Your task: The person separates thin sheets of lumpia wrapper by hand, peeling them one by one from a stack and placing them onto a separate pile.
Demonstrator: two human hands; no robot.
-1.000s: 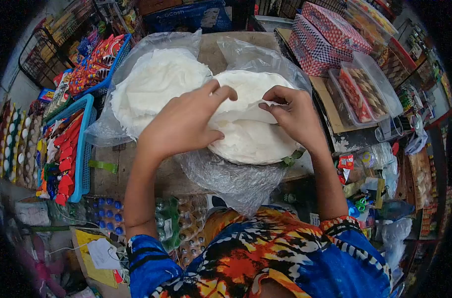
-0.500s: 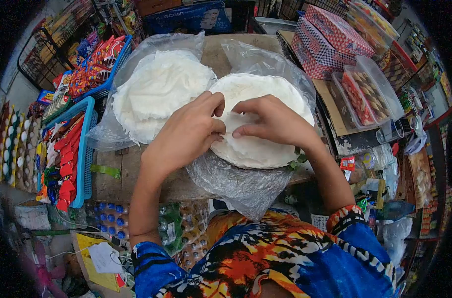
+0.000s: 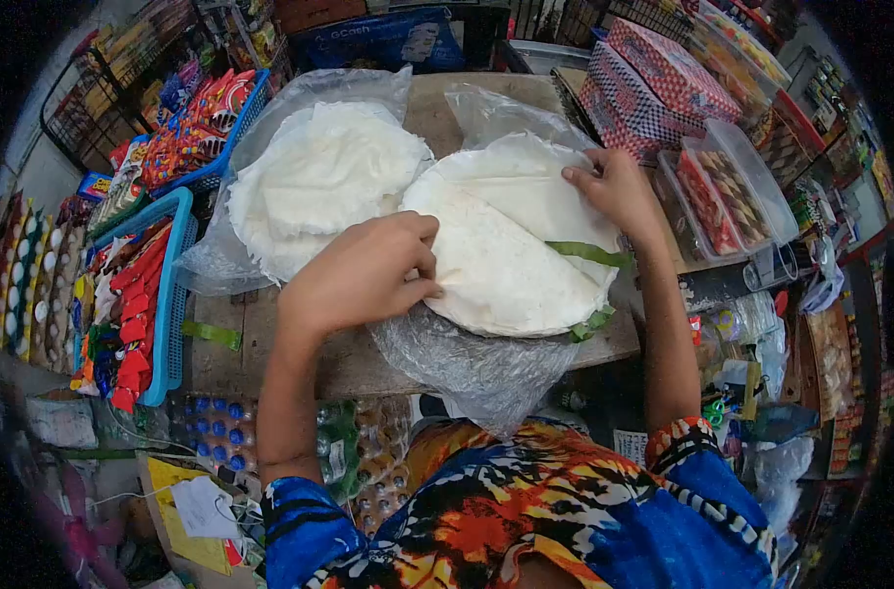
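Note:
A stack of thin, round white wrappers [image 3: 506,275] lies on a clear plastic bag [image 3: 457,368]. My left hand [image 3: 368,270] pinches the near left edge of the stack. At its far right edge, my right hand [image 3: 616,196] has thumb and fingers closed on the rim of a wrapper. A slanting edge crosses the stack, with the top sheet partly folded or shifted. From under that edge a green leaf strip [image 3: 589,253] sticks out to the right. More leaf shows at the near right rim. Left of my hands, a second pile of white wrappers [image 3: 319,187] rests on plastic.
The wooden table [image 3: 221,363] carries a loose green strip [image 3: 211,335]. Blue baskets of snack packs [image 3: 177,294] stand to the left, beside trays of eggs [image 3: 40,285]. Checkered boxes [image 3: 653,83] and clear plastic tubs [image 3: 727,187] are at the right.
My right hand has moved right and away to the far rim, while my left hand has shifted slightly nearer. The top sheet has changed shape, and the green leaf strip now shows.

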